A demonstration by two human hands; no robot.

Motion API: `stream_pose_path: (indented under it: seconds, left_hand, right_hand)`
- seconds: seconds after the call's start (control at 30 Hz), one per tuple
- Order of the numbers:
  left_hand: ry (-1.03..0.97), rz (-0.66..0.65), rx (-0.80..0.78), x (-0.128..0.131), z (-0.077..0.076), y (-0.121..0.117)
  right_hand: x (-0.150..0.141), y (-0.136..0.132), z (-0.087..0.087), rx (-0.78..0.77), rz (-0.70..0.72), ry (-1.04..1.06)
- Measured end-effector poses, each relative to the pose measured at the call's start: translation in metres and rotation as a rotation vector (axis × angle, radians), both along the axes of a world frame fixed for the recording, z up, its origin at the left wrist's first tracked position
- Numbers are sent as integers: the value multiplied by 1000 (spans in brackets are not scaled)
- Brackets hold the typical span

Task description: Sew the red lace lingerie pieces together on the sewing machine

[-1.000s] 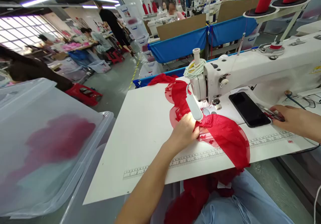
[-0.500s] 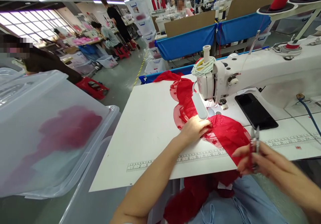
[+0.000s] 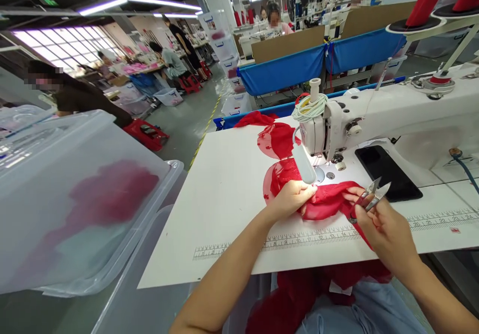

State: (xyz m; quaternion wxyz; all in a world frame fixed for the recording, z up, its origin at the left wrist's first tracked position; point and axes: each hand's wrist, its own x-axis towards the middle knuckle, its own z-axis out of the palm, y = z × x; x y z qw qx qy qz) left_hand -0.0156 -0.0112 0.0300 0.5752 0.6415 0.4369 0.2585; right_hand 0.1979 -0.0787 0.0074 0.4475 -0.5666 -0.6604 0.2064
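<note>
A red lace-edged fabric (image 3: 325,208) lies across the white sewing table, runs past the machine's needle area and hangs over the front edge onto the lap. My left hand (image 3: 291,199) is closed on it just in front of the needle area, fingertips pinching its edge. To the right, my right hand (image 3: 385,227) holds thread snips (image 3: 380,194), their blades parted and pointing up and away. Fingers of that same hand also grip the fabric, which is bunched and drawn between both hands. The sewing machine head (image 3: 314,129) stands right behind the fabric.
A black phone (image 3: 389,172) lies on the machine bed. Left of the table stands a translucent plastic bin (image 3: 112,189) with reddish contents. Red thread cones (image 3: 426,0) rise at the upper right. Several co-workers sit or stand farther off.
My right hand has moved up onto the table and taken hold of the fabric, still carrying the snips. The fabric between my hands is now gathered. The view has shifted slightly.
</note>
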Motion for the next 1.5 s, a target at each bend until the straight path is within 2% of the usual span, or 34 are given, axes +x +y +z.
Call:
stream_pose_path:
  seconds: [0.07, 0.13, 0.2, 0.3, 0.4, 0.47, 0.53, 0.63, 0.73, 0.9, 1.0, 1.13, 1.3, 1.4, 1.5]
  left_hand:
    - [-12, 22, 63, 1, 1, 0]
    - [-76, 61, 162, 2, 0, 0]
    - [-143, 73, 136, 3, -1, 1]
    - [-161, 113, -16, 2, -5, 5]
    - [-150, 165, -35, -1, -7, 8]
    - [-147, 152, -51, -2, -7, 8]
    - [-139, 109, -62, -2, -6, 6]
    - [-143, 38, -61, -2, -3, 2]
    - [-125, 11, -39, -2, 2, 0]
    - [35, -7, 100, -2, 4, 1]
    - [-38, 3, 151, -1, 2, 2]
    - [-99, -68, 52, -2, 4, 2]
    - [-27, -93, -41, -1, 5, -1]
    - [-19, -69, 1, 0, 2, -1]
    - [-91, -70, 16, 0, 1, 0]
  right_hand:
    - [1, 4, 4, -128, -90, 150]
    - [-1, 6, 6, -175, -110, 276]
    - [-3, 7, 8, -205, -38, 396]
    - [-4, 7, 8, -300, 118, 639]
    - [-7, 5, 9, -392, 226, 859]
    - [-12, 3, 10, -394, 242, 901]
    - [-20, 2, 11, -338, 201, 797]
    - [-33, 3, 8, -214, 52, 440]
    - [-41, 7, 6, -203, 7, 221]
    - [-38, 15, 10, -191, -66, 235]
    - [-35, 16, 12, -150, -81, 268]
    - [-34, 17, 10, -180, -86, 345]
    - [-35, 19, 10, -214, -126, 436]
    - [-34, 22, 11, -191, -139, 377]
    - [-32, 26, 9, -108, -177, 188]
